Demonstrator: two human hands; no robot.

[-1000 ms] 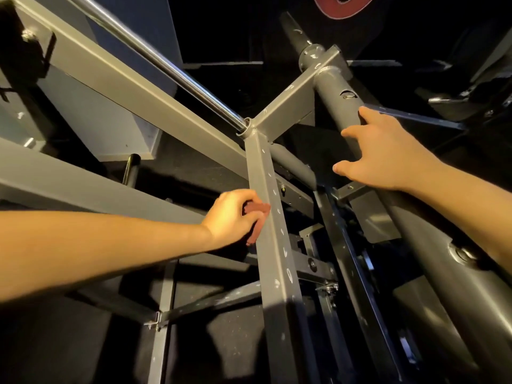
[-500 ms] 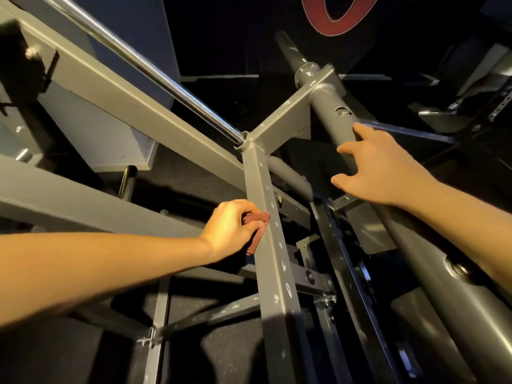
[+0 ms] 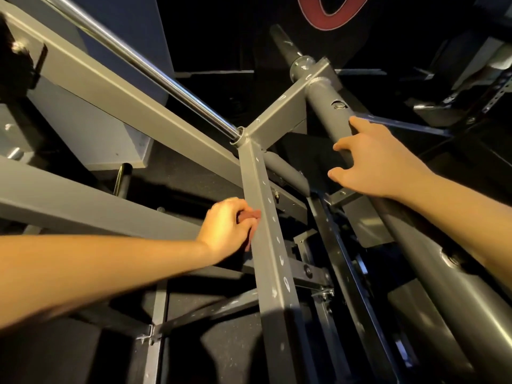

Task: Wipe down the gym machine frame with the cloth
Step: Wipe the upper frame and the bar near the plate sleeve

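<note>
A grey square frame post (image 3: 270, 250) with chipped paint and a row of holes runs down the middle of the view. My left hand (image 3: 225, 227) grips a small reddish cloth (image 3: 250, 216) and presses it against the post's left face. Most of the cloth is hidden inside the fingers. My right hand (image 3: 372, 162) rests on a thick round grey tube (image 3: 327, 106) to the right, fingers spread and bent over it, thumb hanging free below.
A chrome bar (image 3: 149, 65) and a wide grey beam (image 3: 130, 92) slant in from the upper left to the joint above the post. Dark cross braces (image 3: 210, 311) and brackets lie below. Black rubber flooring (image 3: 235, 353) shows beneath the frame.
The left hand with the cloth has slid a short way down the post. The right hand has stayed on the round tube, and the view has tilted slightly.
</note>
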